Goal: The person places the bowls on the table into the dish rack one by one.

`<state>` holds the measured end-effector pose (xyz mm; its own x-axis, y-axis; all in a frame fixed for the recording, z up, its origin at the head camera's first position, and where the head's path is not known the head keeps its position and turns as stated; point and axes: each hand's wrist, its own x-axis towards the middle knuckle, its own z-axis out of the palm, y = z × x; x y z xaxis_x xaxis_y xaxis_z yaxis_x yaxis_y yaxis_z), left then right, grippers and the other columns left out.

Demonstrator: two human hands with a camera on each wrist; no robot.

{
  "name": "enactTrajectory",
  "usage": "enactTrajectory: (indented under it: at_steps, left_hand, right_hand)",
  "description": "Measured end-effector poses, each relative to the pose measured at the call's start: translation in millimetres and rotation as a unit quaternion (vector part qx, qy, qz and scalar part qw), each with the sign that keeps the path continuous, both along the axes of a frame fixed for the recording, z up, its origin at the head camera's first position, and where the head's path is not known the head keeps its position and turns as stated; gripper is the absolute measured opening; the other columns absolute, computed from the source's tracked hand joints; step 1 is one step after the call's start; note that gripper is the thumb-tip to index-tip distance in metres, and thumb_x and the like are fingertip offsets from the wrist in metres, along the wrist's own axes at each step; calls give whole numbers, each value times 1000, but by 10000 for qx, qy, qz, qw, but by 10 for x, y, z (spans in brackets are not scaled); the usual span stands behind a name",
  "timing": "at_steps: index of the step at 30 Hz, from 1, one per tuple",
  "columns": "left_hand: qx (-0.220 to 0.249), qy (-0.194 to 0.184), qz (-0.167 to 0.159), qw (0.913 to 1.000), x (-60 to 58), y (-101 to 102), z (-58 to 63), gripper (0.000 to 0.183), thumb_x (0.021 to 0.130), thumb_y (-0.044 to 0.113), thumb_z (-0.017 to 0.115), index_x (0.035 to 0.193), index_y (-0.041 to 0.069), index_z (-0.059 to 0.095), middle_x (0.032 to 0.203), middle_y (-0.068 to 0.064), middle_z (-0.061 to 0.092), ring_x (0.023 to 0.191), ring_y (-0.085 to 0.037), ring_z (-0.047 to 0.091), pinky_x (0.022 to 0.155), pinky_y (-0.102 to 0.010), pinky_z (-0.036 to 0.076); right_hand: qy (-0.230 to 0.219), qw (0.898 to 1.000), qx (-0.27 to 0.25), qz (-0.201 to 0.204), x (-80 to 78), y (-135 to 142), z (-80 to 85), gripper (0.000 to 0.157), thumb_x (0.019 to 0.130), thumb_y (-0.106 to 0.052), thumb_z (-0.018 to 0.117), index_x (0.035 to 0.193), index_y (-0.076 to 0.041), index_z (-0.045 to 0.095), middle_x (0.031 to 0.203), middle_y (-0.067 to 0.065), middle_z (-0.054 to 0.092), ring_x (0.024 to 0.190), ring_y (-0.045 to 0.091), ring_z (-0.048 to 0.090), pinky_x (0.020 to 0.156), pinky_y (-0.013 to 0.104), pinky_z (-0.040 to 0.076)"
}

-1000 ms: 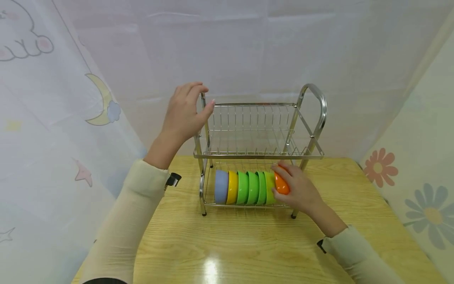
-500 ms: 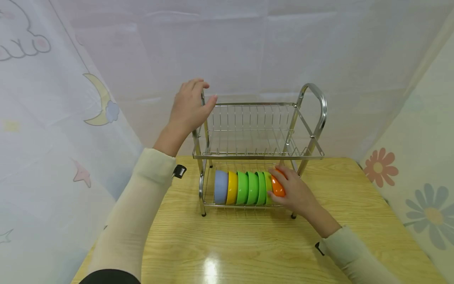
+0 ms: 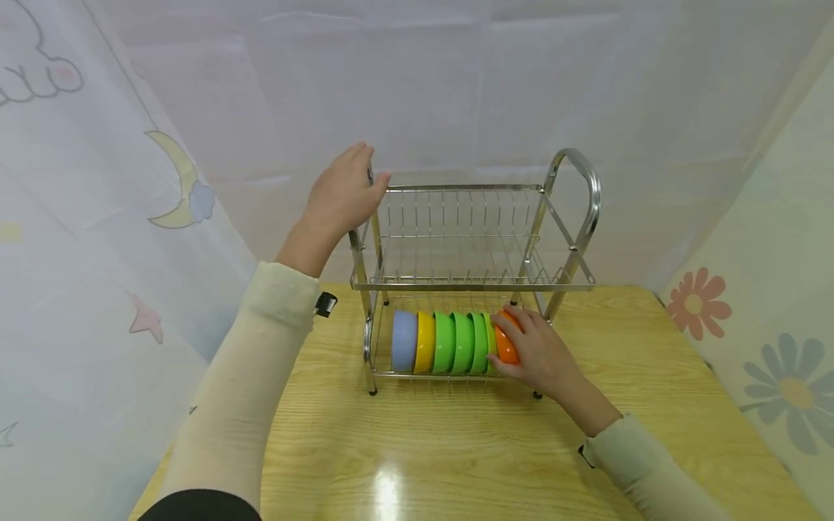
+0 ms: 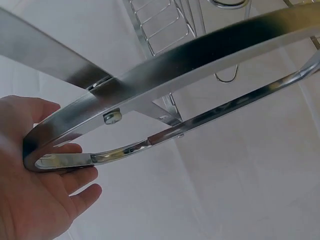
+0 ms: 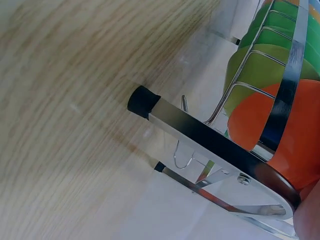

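Note:
A two-tier chrome dish rack (image 3: 472, 288) stands on the wooden table. On its lower tier, several bowls lie on their sides in a row: blue-grey (image 3: 404, 341), yellow (image 3: 426, 343), several green ones (image 3: 464, 343), a yellow-green one (image 3: 491, 340), then an orange bowl (image 3: 506, 346) at the right end. My right hand (image 3: 547, 362) grips the orange bowl from the right, fingers over it and thumb at the front. My left hand (image 3: 342, 192) rests on the rack's upper left side frame. In the left wrist view, the palm touches the frame's curved end (image 4: 70, 125) with fingers extended loosely.
The rack's upper tier (image 3: 456, 217) has upright wire dividers, and a looped side handle (image 3: 591, 188) rises at the right. Black-capped feet (image 5: 143, 102) support the rack on the table (image 3: 404, 449). Printed cloth hangs behind and at both sides.
My right hand has shifted left with the orange bowl, bringing it close against the yellow-green bowl. My left hand has moved slightly on the side frame. The head view has shifted a little.

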<state>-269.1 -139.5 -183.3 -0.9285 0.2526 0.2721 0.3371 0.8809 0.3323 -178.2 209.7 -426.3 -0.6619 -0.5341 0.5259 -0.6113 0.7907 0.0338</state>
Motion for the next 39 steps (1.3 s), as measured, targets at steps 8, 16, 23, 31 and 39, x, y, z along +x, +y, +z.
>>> enactTrajectory:
  at_steps: [8, 16, 23, 31, 39]
  left_hand:
    - [-209, -15, 21, 9998, 78, -15, 0, 66, 110, 40, 32, 162, 3, 17, 170, -9, 13, 156, -24, 13, 126, -39, 15]
    - [-298, 63, 81, 9995, 100, 3, 11, 64, 110, 37, 32, 162, 2, 16, 169, -11, 14, 156, -26, 16, 126, -41, 18]
    - [-369, 61, 107, 9992, 84, 14, 0, 63, 110, 35, 30, 161, 0, 16, 169, -12, 14, 156, -26, 15, 126, -40, 17]
    - [-422, 132, 91, 9990, 80, 2, -5, 61, 110, 32, 30, 160, -2, 17, 169, -13, 15, 155, -27, 17, 125, -41, 19]
    - [-456, 159, 56, 9988, 79, 10, -16, 61, 110, 30, 30, 160, -3, 18, 168, -15, 16, 155, -28, 17, 126, -40, 18]
  right_hand:
    - [-56, 9994, 327, -93, 73, -12, -19, 76, 87, -62, 67, 135, -5, 55, 140, 26, 50, 111, 49, 57, 89, 62, 53]
    - [-20, 9984, 560, -58, 87, 8, 1, 91, 76, -60, 81, 136, 2, 51, 135, 26, 50, 105, 47, 61, 89, 61, 53]
    - [-538, 9953, 784, -168, 94, -13, 60, 103, 75, -60, 83, 145, 6, 43, 140, 30, 47, 120, 49, 55, 97, 62, 49]
    - [-1311, 9869, 885, -314, 107, -65, 253, 107, 72, -51, 89, 144, 10, 39, 141, 34, 47, 122, 50, 55, 98, 59, 50]
    - [-2656, 9558, 845, -933, 167, -138, 461, 111, 76, -38, 90, 152, 13, 26, 150, 37, 37, 135, 53, 43, 102, 63, 46]
